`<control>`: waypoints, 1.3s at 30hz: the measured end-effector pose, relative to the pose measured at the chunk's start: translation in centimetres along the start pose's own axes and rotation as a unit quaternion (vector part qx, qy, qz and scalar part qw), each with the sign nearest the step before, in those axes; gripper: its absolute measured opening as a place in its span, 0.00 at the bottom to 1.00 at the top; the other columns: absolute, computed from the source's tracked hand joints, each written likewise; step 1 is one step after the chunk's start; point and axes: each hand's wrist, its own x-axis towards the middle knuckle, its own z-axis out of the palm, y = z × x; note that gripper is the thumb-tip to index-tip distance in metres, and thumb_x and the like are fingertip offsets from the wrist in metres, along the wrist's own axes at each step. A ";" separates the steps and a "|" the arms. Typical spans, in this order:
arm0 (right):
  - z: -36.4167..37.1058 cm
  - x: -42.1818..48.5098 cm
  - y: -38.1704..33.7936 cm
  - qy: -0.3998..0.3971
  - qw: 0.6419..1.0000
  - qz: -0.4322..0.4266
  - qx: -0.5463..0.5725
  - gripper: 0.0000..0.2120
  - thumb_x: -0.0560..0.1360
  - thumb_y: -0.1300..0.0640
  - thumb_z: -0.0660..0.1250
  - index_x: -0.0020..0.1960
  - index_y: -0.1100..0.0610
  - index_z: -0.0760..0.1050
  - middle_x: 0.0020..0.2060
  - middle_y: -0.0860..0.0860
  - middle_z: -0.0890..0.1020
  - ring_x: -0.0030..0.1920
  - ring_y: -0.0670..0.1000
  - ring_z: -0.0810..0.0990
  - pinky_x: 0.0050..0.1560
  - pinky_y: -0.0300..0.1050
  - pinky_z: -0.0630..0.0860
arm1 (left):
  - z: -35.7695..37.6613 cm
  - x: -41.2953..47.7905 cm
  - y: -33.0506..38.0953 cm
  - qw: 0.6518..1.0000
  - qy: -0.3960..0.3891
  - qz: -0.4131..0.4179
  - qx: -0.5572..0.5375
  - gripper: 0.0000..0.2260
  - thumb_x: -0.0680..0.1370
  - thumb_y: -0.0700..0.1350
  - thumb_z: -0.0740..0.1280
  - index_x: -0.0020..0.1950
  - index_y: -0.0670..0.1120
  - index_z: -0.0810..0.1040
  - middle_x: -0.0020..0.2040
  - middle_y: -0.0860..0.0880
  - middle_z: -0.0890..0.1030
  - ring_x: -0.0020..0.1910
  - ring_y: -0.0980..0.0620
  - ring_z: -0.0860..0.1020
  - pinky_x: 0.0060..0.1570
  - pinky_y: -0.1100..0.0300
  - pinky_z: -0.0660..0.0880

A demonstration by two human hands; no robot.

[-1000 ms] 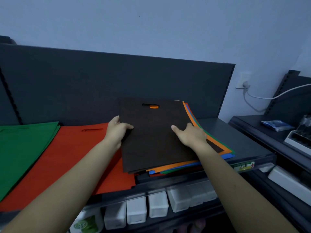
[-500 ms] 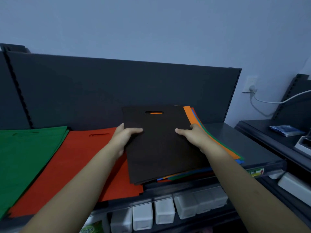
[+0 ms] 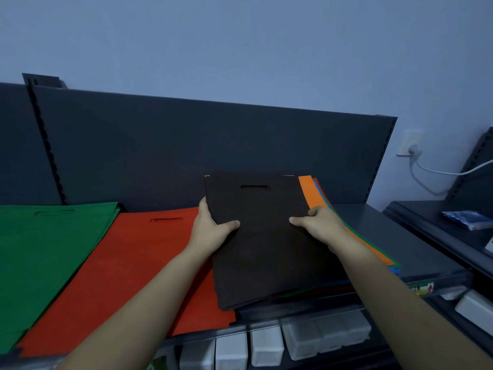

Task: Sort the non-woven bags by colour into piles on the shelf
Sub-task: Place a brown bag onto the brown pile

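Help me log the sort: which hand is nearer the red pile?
Left. The left hand grips the dark bag at the right edge of the red pile; the right hand grips its opposite side, farther away.

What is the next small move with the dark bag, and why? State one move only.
Probably lift the dark bag off the mixed stack and start a new pile on the bare shelf at right. The left hand and right hand grip its edges, and only a green pile and a red pile lie at left.
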 end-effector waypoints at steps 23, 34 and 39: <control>-0.4 0.8 0.1 0.091 0.957 0.015 0.275 0.31 0.67 0.68 0.75 0.68 0.59 0.71 0.65 0.55 0.74 0.65 0.57 0.73 0.65 0.52 0.71 | -0.8 1.2 1.6 0.988 0.011 0.054 0.143 0.34 0.69 0.45 0.76 0.70 0.47 0.64 0.61 0.52 0.74 0.62 0.49 0.74 0.57 0.57 0.71; -1.0 1.2 -0.2 0.000 0.938 -0.014 0.346 0.05 0.78 0.66 0.64 0.52 0.60 0.77 0.47 0.56 0.83 0.44 0.53 0.82 0.38 0.45 0.78 | -0.8 1.9 1.3 0.997 -0.009 0.032 0.070 0.36 0.68 0.45 0.78 0.72 0.48 0.63 0.61 0.55 0.73 0.60 0.53 0.73 0.60 0.58 0.71; -2.0 1.5 0.0 0.004 0.907 -0.012 0.421 0.08 0.77 0.67 0.65 0.53 0.58 0.78 0.48 0.53 0.83 0.51 0.54 0.82 0.56 0.53 0.79 | -0.8 2.3 1.3 0.998 -0.010 -0.041 -0.037 0.35 0.59 0.58 0.78 0.64 0.56 0.70 0.60 0.53 0.77 0.61 0.50 0.76 0.61 0.48 0.74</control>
